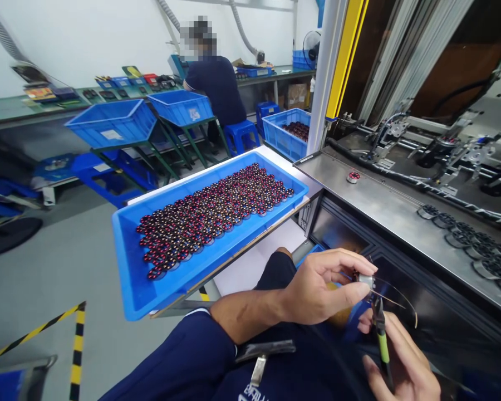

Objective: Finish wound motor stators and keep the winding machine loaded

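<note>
Between the thumb and fingers of my left hand (323, 284) is a small motor stator (364, 280), a metal ring with thin copper wires (394, 299) trailing off to the right. Just below it, my right hand (404, 356) grips a pair of cutting pliers (382, 337) with green-and-black handles. The plier tips point up and lie close to the stator's lower side; whether they touch a wire I cannot tell. On my left, a blue tray (127, 289) holds many wound stators (209, 214) with red and black tops.
A single stator (352, 176) and a row of dark stator rings (463, 234) sit on the metal machine ledge (338, 167). Behind the tray are blue bins (112, 122) on stands and a blue crate (271, 133). A co-worker (215, 83) sits at the back bench.
</note>
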Motion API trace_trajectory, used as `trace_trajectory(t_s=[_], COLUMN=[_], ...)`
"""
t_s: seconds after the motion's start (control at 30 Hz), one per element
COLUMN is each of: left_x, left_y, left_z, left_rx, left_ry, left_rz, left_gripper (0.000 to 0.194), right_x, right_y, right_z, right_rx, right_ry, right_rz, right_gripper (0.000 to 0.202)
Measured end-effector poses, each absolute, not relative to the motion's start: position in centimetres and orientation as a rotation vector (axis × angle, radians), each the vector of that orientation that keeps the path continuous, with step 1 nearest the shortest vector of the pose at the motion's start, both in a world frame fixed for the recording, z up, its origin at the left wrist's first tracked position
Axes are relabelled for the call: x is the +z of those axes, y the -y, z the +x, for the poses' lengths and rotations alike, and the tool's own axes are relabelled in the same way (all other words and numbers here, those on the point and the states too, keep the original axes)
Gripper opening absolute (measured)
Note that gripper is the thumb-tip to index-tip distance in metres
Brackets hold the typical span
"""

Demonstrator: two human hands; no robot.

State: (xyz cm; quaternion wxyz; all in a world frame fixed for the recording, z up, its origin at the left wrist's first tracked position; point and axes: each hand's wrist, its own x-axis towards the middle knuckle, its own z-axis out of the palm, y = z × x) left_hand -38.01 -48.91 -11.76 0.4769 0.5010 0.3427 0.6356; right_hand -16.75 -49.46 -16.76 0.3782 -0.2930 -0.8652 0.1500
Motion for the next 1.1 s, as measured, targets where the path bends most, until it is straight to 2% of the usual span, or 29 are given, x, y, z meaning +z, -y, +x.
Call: trace_trajectory(t_s=[0.13,0.5,0.87,1.1], left_x=[-11.5,-11.6,-11.9,-11.4], left_y=[49.1,49.0,49.1,49.1], left_z=[-38.0,-38.1,-38.0,-38.2], left_rx=[1.566,1.615,1.657,1.603], left_ry=[-0.882,-0.882,-0.843,-0.913], left_rz=[1.292,1.445,1.558,1.644], left_gripper=[0.021,0.017,0.018,0.016], right_x=[-16.2,-18.1,-16.2,-16.9], right_y=[49.5,49.3,49.0,49.5], right_z=[-17.2,-15.9,-17.2,-16.3], right_rx=[0.466,0.400,0.487,0.375], right_ry=[2.182,2.157,2.151,2.150], right_rz=[-0.718,-0.784,-0.736,-0.786], right_gripper=[0.071,0.064,0.066,0.059])
